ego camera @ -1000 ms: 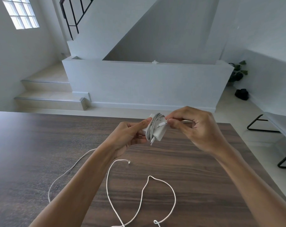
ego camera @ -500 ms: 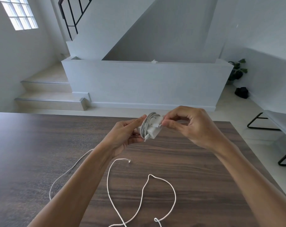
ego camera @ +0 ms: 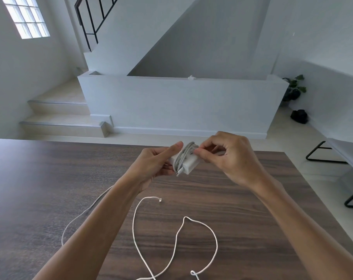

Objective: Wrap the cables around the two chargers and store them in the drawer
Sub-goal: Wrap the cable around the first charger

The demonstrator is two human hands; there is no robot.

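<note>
Both hands' fingers curled: left hand (ego camera: 151, 166) around wrapped charger (ego camera: 186, 161), right hand (ego camera: 230, 156) pinching its cable (ego camera: 188, 149).

Soft daylight from the window (ego camera: 26, 17); sharp focus; edges bowed.

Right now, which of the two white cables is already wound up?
The greyish-white cable coiled around the white square charger, held up between both hands. The other thin white cable lies loose in open loops on the dark wooden table.
</note>
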